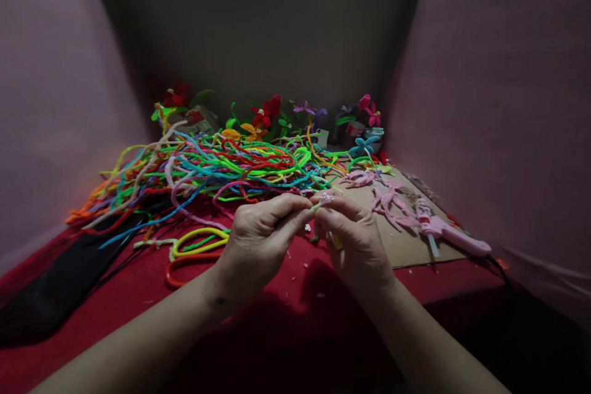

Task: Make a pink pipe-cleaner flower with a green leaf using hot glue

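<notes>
My left hand [261, 231] and my right hand [355, 234] meet above the front of the table, thumbs and forefingers closed. Between the fingertips they pinch a thin light-green pipe cleaner [314, 207], mostly hidden by the fingers. A small cluster of pale pinkish-white bits [327, 197] shows at my right fingertips. Something yellow [337, 240] peeks out beneath the right-hand fingers; its kind is hidden. Behind both hands spreads a large heap of fuzzy pipe cleaners [258, 166] in many colours. Left of my left hand lie a yellow loop [201, 241] and an orange-red loop [178, 274].
On the right, a pink glue gun [455, 237] and pink pipe-cleaner petals [392, 203] rest on cardboard [406, 252]. Several pipe-cleaner flowers [266, 112] stand at the back. A black strip [60, 286] lies left on the red cloth [152, 320]. Small pale scraps dot the cloth.
</notes>
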### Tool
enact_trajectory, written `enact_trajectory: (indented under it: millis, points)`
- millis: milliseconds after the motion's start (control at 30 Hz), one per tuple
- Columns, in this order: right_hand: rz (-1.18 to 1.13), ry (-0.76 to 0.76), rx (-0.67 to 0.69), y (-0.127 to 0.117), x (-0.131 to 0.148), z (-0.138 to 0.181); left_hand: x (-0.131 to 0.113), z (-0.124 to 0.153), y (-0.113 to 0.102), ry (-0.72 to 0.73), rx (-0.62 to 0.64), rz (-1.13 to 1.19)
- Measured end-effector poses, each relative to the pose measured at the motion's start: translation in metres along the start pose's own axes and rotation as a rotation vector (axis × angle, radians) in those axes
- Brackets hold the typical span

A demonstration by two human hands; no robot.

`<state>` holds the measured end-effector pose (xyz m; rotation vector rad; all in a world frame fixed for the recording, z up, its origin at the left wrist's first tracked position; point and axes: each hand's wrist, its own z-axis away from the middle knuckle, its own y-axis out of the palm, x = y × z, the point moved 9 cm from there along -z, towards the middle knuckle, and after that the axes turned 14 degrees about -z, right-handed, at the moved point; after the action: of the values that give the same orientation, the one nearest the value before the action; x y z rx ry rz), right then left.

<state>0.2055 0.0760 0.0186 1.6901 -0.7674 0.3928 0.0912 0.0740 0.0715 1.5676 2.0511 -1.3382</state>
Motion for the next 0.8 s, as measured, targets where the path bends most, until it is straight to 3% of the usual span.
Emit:
enact_trajectory:
  millis: [300,567,800]
  points:
    - [0.057,-0.018,0.152,0.01,0.009,-0.002,0.021,0.006,0.03,-0.379,0.306,0.478]
    - [0.095,-0.06,0.187,0.012,0.012,-0.002,0.024,0.009,0.038,-0.442,0.391,0.624]
    - [0.141,-0.012,0.303,0.018,0.014,-0.004,0.022,0.019,0.054,-0.578,0.595,0.925]
